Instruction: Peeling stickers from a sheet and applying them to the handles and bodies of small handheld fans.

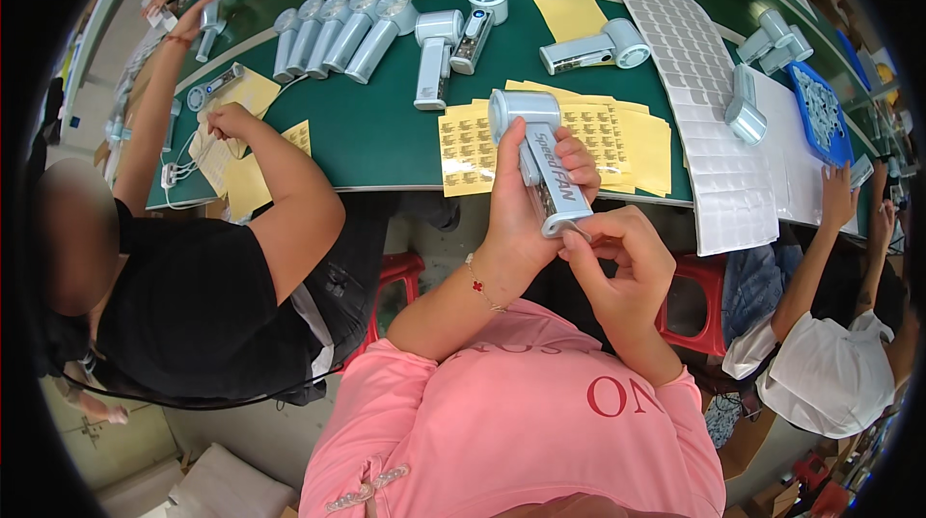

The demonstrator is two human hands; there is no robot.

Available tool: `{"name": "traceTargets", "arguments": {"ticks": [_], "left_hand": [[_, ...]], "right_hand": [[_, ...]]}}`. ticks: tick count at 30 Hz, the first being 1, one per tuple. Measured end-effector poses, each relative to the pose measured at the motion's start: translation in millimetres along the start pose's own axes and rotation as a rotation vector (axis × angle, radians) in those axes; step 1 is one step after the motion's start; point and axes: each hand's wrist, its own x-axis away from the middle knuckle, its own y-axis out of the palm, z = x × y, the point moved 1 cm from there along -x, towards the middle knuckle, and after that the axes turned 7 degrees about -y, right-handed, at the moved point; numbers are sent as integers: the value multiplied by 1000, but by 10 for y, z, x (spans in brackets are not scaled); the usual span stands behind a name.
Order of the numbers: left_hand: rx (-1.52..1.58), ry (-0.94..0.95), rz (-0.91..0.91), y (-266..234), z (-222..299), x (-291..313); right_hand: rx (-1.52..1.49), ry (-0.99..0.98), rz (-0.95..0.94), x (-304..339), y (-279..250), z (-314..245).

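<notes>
My left hand (513, 221) is wrapped round the grip of a pale blue handheld fan (550, 159), just above the table's near edge. The fan is tilted, its round head toward the table and its grip end toward me. At that grip end the thumb and forefinger of my right hand (632, 259) are pinched together. Something thin and small seems to be between them, too small to name. Beneath the fan lie yellow sheets (473, 147) with rows of small dark labels.
Several handheld fans (333, 34) stand in a row at the back left. Another fan (603, 47) lies on a yellow sheet. Right of it are a long grey label sheet (690, 84) and a blue tray (846, 153) of small parts. Co-workers sit on both sides.
</notes>
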Motion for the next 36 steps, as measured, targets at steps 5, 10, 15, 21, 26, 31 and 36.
{"name": "traceTargets", "arguments": {"ticks": [5,10,15,21,26,31,36], "left_hand": [[-23,10,-6,-13,-34,7],[-1,-25,-57,-21,-12,67],[-81,-27,-4,69,-102,113],[-126,-31,73,80,-29,135],[-80,-68,67,95,15,64],[-343,52,55,73,57,-31],[-860,419,108,188,260,-492]], "right_hand": [[144,-62,38,42,12,16],[247,135,23,52,-47,32],[-394,61,-78,-15,-86,280],[-809,199,-242,-88,-102,438],[-413,24,-160,-76,-58,355],[-716,204,-330,-137,-202,584],[-28,203,-369,-546,-272,448]]}}
